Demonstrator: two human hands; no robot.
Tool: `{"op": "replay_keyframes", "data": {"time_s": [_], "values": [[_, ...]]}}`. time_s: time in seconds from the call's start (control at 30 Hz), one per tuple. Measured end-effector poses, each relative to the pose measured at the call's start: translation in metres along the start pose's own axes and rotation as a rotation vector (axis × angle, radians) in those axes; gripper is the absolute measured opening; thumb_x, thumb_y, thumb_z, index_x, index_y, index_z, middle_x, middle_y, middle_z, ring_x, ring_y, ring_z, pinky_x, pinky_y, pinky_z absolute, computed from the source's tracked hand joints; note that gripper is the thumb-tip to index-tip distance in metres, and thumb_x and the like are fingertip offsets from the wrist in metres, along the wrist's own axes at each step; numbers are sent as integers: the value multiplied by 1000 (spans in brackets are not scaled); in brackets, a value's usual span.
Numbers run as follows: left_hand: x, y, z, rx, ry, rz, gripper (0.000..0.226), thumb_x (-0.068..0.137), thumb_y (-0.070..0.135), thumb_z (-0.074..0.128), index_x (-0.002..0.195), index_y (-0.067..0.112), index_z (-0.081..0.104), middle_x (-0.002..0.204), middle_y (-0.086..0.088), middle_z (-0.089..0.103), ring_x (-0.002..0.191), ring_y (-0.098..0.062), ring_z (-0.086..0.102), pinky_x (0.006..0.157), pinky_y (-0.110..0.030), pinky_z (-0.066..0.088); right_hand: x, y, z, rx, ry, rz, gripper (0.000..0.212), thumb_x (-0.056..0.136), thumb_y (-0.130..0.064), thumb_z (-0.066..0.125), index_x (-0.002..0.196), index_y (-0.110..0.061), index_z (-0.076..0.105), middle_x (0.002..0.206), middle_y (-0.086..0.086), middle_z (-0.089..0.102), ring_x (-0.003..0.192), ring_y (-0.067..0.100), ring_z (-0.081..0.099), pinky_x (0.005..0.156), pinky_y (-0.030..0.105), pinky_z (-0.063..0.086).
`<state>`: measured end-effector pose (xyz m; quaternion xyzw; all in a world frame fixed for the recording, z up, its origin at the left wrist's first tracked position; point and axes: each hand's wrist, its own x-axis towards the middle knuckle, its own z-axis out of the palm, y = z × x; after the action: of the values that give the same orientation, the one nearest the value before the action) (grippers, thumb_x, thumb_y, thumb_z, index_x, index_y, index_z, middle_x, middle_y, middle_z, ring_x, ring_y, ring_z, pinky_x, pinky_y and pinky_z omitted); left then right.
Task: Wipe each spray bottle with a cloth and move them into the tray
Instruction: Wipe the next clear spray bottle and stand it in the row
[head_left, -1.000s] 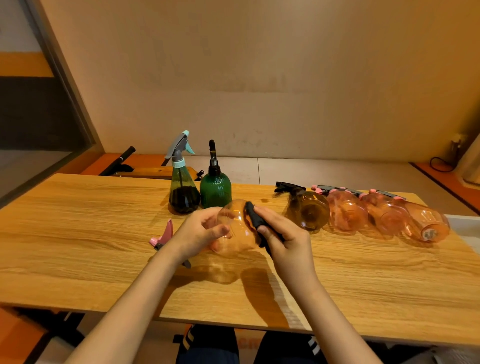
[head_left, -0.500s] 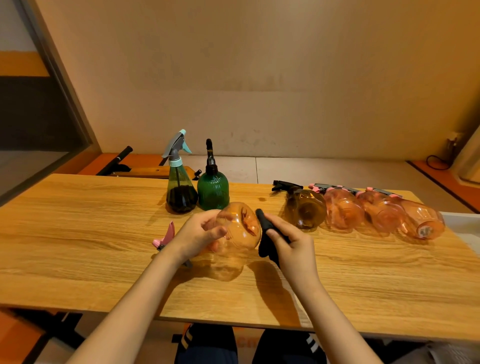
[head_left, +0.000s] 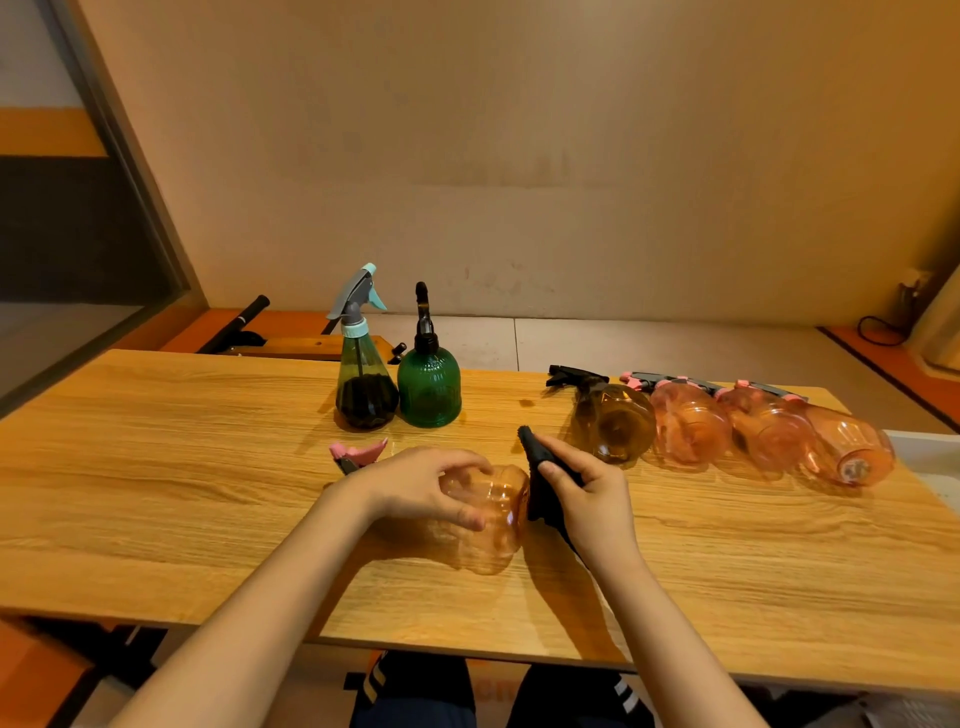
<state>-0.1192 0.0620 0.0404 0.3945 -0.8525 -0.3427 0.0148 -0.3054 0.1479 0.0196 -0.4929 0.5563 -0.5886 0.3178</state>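
Observation:
My left hand (head_left: 415, 486) grips a clear orange spray bottle (head_left: 493, 514) lying sideways just above the wooden table (head_left: 156, 493), its pink trigger head (head_left: 358, 452) poking out to the left. My right hand (head_left: 587, 493) holds a black cloth (head_left: 540, 483) against the bottle's base. At the table's right lie an amber bottle (head_left: 613, 421) and three pink-orange bottles (head_left: 691, 426) in a row. A white tray edge (head_left: 930, 452) shows at the far right.
Two upright bottles stand at the back centre: a dark one with a grey-teal trigger (head_left: 363, 379) and a green one with a black pump (head_left: 428, 384). Beyond the table lie a floor and a beige wall. My knees are under the front edge.
The bottle has been lowered and turned, so its base now faces right rather than toward me. My right hand with the cloth has stayed against the base.

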Motion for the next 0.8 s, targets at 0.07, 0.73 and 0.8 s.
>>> {"op": "replay_keyframes", "data": {"time_s": [0.07,0.73,0.8], "values": [[-2,-1,-2,39,-50,-12,71,80,37,75,142,32,41,141,9,44,129,-11,39,105,-25,32,0,1,1,-12,-16,12,34,85,5,58,113,-14,65,103,-12,64,109,8,57,98,29,45],[-41,10,93,-230,949,-413,60,94,44,47,146,19,31,148,-6,28,126,-27,44,83,-26,35,10,7,19,-195,-232,-5,29,85,0,61,109,-14,69,101,-9,66,95,1,58,74,2,41],[-40,17,90,-291,952,-450,66,94,47,45,149,18,22,153,-6,19,131,-28,39,81,-25,33,9,9,21,-188,-229,-5,29,85,1,61,109,-13,69,102,-9,66,96,1,58,75,2,41]]}}
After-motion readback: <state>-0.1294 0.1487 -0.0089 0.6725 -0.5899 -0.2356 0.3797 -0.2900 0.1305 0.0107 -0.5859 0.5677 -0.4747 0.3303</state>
